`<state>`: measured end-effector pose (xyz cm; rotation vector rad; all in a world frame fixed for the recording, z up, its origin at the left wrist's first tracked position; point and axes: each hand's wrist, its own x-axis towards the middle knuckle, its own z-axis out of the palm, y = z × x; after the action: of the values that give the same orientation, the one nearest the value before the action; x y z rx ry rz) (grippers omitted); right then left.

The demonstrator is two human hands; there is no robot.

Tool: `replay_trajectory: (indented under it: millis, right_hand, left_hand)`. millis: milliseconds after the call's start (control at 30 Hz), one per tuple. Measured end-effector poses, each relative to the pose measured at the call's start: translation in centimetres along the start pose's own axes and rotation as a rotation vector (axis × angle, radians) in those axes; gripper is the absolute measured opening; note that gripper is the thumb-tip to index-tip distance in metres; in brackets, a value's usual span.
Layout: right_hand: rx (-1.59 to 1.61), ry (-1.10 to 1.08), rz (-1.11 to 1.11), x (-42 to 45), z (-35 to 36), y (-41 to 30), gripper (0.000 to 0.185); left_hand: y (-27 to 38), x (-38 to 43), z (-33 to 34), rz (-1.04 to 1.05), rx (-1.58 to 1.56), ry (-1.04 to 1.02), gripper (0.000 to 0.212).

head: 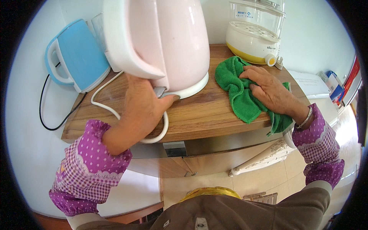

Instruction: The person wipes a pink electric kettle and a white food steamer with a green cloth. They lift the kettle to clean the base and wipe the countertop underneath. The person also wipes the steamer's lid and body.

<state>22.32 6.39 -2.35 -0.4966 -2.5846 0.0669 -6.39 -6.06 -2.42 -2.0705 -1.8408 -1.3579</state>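
A pale pink electric kettle (184, 43) with a white handle (118, 40) stands on its white power base (195, 89), near the middle of the wooden cabinet top (198, 115). My left hand (143, 103) grips it low down under the handle, thumb along the rim of the base; its fingers are hidden behind the handle. A white cord (99, 104) loops around my left wrist area on the wood. To the right, my right hand (267, 89) holds a bunched green towel (234, 83) against the cabinet top. Part of the towel hangs over the front edge.
At the left leans a blue electric kettle (83, 54) with a black cord (43, 115). A clear container (98, 27) is partly hidden behind the pink kettle. An egg steamer (253, 43) with a yellow base stands back right, its plug (279, 63) beside it. White papers (309, 83) lie farther right.
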Motion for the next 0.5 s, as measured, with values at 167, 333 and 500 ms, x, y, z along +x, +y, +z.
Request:
replay_trajectory:
  millis: [167,333,500]
  right_hand:
    - [0.033,0.022,-0.005,-0.1,0.0,-0.2,0.027]
    - [0.077,0.000,-0.011,0.3,-0.2,-0.8,0.026]
    - [0.059,0.004,0.041,-0.3,-0.5,-1.0,0.031]
  left_hand:
    - [-0.7,3.2,3.1,0.140,0.287,0.142,0.099]
    - [-0.4,6.3,6.1,-0.073,0.325,0.080,0.122]
    - [0.3,8.9,9.3,-0.129,0.377,0.064,0.120]
